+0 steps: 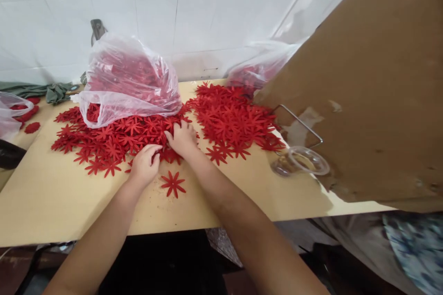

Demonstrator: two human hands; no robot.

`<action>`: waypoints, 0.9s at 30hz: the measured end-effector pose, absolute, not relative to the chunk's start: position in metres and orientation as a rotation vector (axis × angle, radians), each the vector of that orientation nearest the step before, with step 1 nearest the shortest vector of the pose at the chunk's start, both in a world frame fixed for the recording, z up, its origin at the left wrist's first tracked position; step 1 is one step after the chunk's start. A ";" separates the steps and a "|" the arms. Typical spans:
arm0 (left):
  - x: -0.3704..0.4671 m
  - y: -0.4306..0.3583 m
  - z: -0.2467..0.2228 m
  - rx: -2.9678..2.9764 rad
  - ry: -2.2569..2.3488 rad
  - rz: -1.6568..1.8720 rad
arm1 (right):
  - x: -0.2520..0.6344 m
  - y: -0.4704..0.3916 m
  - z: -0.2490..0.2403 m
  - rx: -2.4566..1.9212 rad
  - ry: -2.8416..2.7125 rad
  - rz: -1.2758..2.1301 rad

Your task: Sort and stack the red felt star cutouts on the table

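My left hand (145, 164) is at the front edge of a pile of red flower-shaped cutouts (112, 147), its fingers curled into a pinch; whatever they hold, if anything, is hidden. Just to its right, my right hand (182, 138) rests on the red pieces with thumb and fingers apart. A single red flower cutout (173, 184) with pointed petals lies flat on the tabletop, nearer to me than both hands. Another heap of the same cutouts (231, 120) spreads to the right of my right hand.
A clear plastic bag (131, 83) full of red pieces sits on the left pile; another bag (263, 62) stands behind the right heap. A large cardboard sheet (374, 83) bounds the right side. Before it lies a clear plastic cup (308, 160). A tiled wall (214, 14) closes the back.
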State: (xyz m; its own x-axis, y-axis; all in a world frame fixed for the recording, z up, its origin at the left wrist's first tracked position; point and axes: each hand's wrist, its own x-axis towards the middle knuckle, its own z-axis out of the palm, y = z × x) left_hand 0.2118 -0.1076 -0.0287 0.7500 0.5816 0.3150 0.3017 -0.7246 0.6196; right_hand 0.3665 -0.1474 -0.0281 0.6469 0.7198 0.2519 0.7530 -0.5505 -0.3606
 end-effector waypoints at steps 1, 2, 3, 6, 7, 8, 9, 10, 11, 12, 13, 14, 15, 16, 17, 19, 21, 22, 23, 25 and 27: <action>0.212 -0.107 -0.029 2.426 0.663 0.668 | 0.362 -0.149 -0.030 -2.409 -1.180 -0.136; 0.212 -0.107 -0.029 2.448 0.671 0.661 | 0.358 -0.150 -0.031 -2.388 -1.199 -0.165; 0.213 -0.107 -0.029 2.464 0.691 0.657 | 0.355 -0.153 -0.031 -2.370 -1.208 -0.183; 0.215 -0.108 -0.028 2.482 0.749 0.637 | 0.350 -0.155 -0.028 -2.285 -1.246 -0.135; 0.215 -0.108 -0.028 2.489 0.759 0.620 | 0.348 -0.154 -0.025 -2.238 -1.273 -0.108; 0.216 -0.109 -0.027 2.497 0.769 0.601 | 0.346 -0.152 -0.023 -2.181 -1.303 -0.091; 0.216 -0.109 -0.027 2.502 0.777 0.584 | 0.344 -0.150 -0.022 -2.120 -1.328 -0.086; 0.217 -0.109 -0.026 2.501 0.787 0.574 | 0.341 -0.147 -0.020 -2.061 -1.342 -0.092; 0.217 -0.109 -0.026 2.491 0.795 0.575 | 0.339 -0.145 -0.020 -2.006 -1.345 -0.103; 0.217 -0.108 -0.026 2.469 0.798 0.589 | 0.338 -0.143 -0.020 -1.957 -1.338 -0.113; 0.217 -0.107 -0.026 2.434 0.790 0.619 | 0.338 -0.142 -0.021 -1.914 -1.321 -0.116; 0.217 -0.106 -0.026 2.386 0.769 0.661 | 0.339 -0.141 -0.022 -1.874 -1.290 -0.115; 0.217 -0.104 -0.027 2.328 0.742 0.711 | 0.341 -0.142 -0.023 -1.836 -1.245 -0.114; 0.217 -0.102 -0.028 2.265 0.719 0.761 | 0.344 -0.143 -0.024 -1.798 -1.195 -0.113; 0.217 -0.100 -0.029 2.199 0.704 0.803 | 0.347 -0.144 -0.025 -1.759 -1.149 -0.111; 0.218 -0.096 -0.030 2.066 0.704 0.853 | 0.352 -0.148 -0.026 -1.689 -1.104 -0.116; 0.220 -0.094 -0.030 1.925 0.729 0.865 | 0.356 -0.150 -0.025 -1.651 -1.111 -0.144; 0.221 -0.094 -0.030 1.845 0.743 0.870 | 0.357 -0.150 -0.024 -1.642 -1.115 -0.161; 0.223 -0.094 -0.028 1.763 0.757 0.878 | 0.357 -0.150 -0.023 -1.636 -1.109 -0.175; 0.226 -0.097 -0.023 1.619 0.785 0.898 | 0.358 -0.148 -0.022 -1.623 -1.085 -0.187; 0.228 -0.102 -0.015 1.584 0.812 0.931 | 0.359 -0.148 -0.021 -1.593 -1.054 -0.198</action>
State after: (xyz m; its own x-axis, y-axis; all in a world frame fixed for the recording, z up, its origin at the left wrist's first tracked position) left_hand 0.2278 -0.1016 -0.0145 0.4609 0.8740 0.1542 0.0342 -0.1911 0.9810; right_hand 0.3587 -0.1480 -0.0207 0.5813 0.5143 0.6305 0.7079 0.0624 -0.7035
